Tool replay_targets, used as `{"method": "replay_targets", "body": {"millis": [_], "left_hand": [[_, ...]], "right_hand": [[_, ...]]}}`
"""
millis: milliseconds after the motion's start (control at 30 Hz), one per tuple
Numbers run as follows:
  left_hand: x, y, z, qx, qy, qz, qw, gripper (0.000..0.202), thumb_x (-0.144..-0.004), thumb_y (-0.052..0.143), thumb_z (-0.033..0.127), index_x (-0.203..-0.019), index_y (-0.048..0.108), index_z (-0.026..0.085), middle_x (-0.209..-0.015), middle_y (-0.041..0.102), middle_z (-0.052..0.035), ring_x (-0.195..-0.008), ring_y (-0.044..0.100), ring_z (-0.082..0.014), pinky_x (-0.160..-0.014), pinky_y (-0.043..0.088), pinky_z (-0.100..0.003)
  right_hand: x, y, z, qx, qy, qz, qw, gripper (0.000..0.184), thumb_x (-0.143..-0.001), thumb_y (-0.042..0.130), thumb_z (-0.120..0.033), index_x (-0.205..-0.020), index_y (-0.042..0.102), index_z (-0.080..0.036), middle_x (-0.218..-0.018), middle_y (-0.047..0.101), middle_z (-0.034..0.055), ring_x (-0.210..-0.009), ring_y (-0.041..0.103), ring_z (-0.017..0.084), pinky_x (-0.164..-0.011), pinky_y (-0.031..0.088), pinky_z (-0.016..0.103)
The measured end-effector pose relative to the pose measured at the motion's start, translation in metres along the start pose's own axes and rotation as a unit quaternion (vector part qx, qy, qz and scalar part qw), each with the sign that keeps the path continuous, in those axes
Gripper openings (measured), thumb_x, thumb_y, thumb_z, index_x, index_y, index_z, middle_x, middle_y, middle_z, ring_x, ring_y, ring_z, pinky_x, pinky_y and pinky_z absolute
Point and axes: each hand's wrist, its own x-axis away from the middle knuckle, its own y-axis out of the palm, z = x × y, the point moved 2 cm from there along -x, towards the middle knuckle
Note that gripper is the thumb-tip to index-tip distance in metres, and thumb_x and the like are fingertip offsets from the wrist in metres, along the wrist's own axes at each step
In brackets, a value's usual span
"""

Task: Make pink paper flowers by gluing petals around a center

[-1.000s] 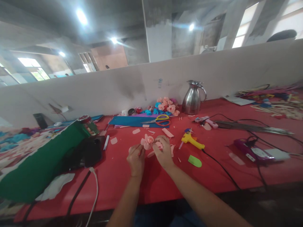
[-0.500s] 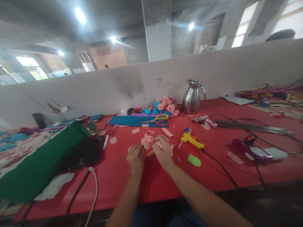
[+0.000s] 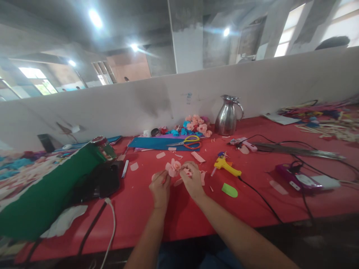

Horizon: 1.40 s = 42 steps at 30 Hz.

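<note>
A pink paper rose (image 3: pixel 174 167) is held up between my two hands, just above the red table. My left hand (image 3: pixel 161 187) is closed, pinching the flower from its lower left. The fingers of my right hand (image 3: pixel 193 180) are bent together at the flower's right edge, against a petal. Pink paper pieces (image 3: pixel 203 178) lie behind and beside my right hand, partly covered by it. To the right rests a yellow hot glue gun (image 3: pixel 227 166), its cord trailing toward the table's front edge.
Scissors (image 3: pixel 185 142) lie on blue sheets (image 3: pixel 151 143) behind my hands. Finished paper flowers (image 3: pixel 200 127) and a steel jug (image 3: pixel 226 116) stand by the partition. A green box (image 3: pixel 53 186) and a black tray (image 3: pixel 98 181) sit left; a purple power strip (image 3: pixel 297 178) is right.
The rose has turned and shifted slightly left, so its petals now face more toward me. Both hands stay in nearly the same place.
</note>
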Motion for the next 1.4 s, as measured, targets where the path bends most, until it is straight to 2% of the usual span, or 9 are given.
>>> {"method": "replay_targets", "body": {"millis": [300, 467, 567, 733, 933, 1167, 1267, 1400], "left_hand": [[0.000, 0.000, 0.001, 0.030, -0.046, -0.020, 0.998, 0.018, -0.076, 0.057, 0.028, -0.077, 0.072, 0.018, -0.081, 0.071, -0.0070, -0.077, 0.064, -0.0188, -0.073, 0.050, -0.030], [-0.002, -0.001, 0.004, 0.076, -0.107, -0.037, 0.991, 0.018, -0.074, 0.057, 0.025, -0.082, 0.072, 0.019, -0.086, 0.072, -0.0056, -0.080, 0.063, -0.0188, -0.075, 0.049, -0.030], [-0.002, 0.000, 0.004, 0.162, -0.163, -0.042, 0.972, 0.020, -0.070, 0.058, 0.022, -0.083, 0.072, 0.018, -0.087, 0.072, -0.0044, -0.082, 0.064, -0.0195, -0.076, 0.049, -0.031], [0.001, 0.007, 0.000, 0.318, -0.239, -0.051, 0.916, 0.027, -0.060, 0.057, 0.012, -0.083, 0.072, 0.016, -0.084, 0.072, -0.0030, -0.082, 0.064, -0.0197, -0.079, 0.049, -0.032], [0.001, 0.009, -0.002, 0.351, -0.256, -0.047, 0.900, 0.034, -0.057, 0.054, 0.008, -0.085, 0.072, 0.015, -0.084, 0.072, -0.0042, -0.083, 0.064, -0.0199, -0.082, 0.048, -0.034], [-0.001, 0.005, 0.005, 0.390, -0.265, -0.056, 0.880, 0.029, -0.058, 0.058, 0.011, -0.083, 0.073, 0.016, -0.081, 0.072, -0.0046, -0.079, 0.064, -0.0200, -0.079, 0.048, -0.034], [-0.001, 0.006, 0.002, 0.396, -0.270, -0.041, 0.877, 0.028, -0.057, 0.060, 0.012, -0.081, 0.073, 0.015, -0.082, 0.072, -0.0058, -0.079, 0.063, -0.0207, -0.078, 0.048, -0.034], [0.000, 0.008, -0.003, 0.384, -0.261, -0.037, 0.885, 0.024, -0.055, 0.062, 0.012, -0.076, 0.073, 0.016, -0.081, 0.072, -0.0061, -0.080, 0.063, -0.0210, -0.077, 0.048, -0.032]], "right_hand": [[-0.001, -0.002, -0.003, 0.006, -0.017, 0.002, 1.000, 0.003, -0.074, 0.054, -0.021, -0.071, 0.056, -0.021, -0.080, 0.057, 0.0012, -0.083, 0.051, 0.019, -0.080, 0.038, 0.033], [-0.001, -0.003, 0.000, -0.021, -0.006, 0.012, 1.000, 0.008, -0.077, 0.050, -0.021, -0.072, 0.057, -0.021, -0.080, 0.057, 0.0011, -0.082, 0.051, 0.018, -0.079, 0.039, 0.032], [-0.002, -0.004, 0.000, -0.027, 0.005, 0.015, 1.000, 0.009, -0.077, 0.050, -0.022, -0.070, 0.056, -0.022, -0.079, 0.057, 0.0010, -0.082, 0.051, 0.018, -0.078, 0.038, 0.032], [-0.002, -0.004, -0.001, -0.034, 0.015, 0.014, 0.999, 0.009, -0.077, 0.050, -0.023, -0.071, 0.056, -0.021, -0.078, 0.055, 0.0010, -0.079, 0.050, 0.018, -0.075, 0.038, 0.031], [-0.001, -0.006, -0.002, -0.045, 0.011, 0.003, 0.999, 0.011, -0.079, 0.048, -0.025, -0.072, 0.056, -0.021, -0.080, 0.054, 0.0024, -0.080, 0.050, 0.019, -0.074, 0.039, 0.032], [0.007, -0.007, -0.020, -0.011, -0.120, -0.056, 0.991, 0.008, -0.080, 0.051, -0.021, -0.084, 0.059, -0.022, -0.091, 0.055, 0.0044, -0.095, 0.050, 0.021, -0.086, 0.038, 0.037], [0.008, -0.004, -0.021, 0.002, -0.120, -0.074, 0.990, 0.006, -0.080, 0.054, -0.022, -0.080, 0.059, -0.021, -0.089, 0.056, 0.0039, -0.093, 0.051, 0.021, -0.086, 0.037, 0.037], [0.006, -0.002, -0.016, -0.003, -0.098, -0.065, 0.993, 0.008, -0.081, 0.054, -0.025, -0.077, 0.059, -0.022, -0.088, 0.056, 0.0040, -0.093, 0.050, 0.021, -0.085, 0.037, 0.037]]}}
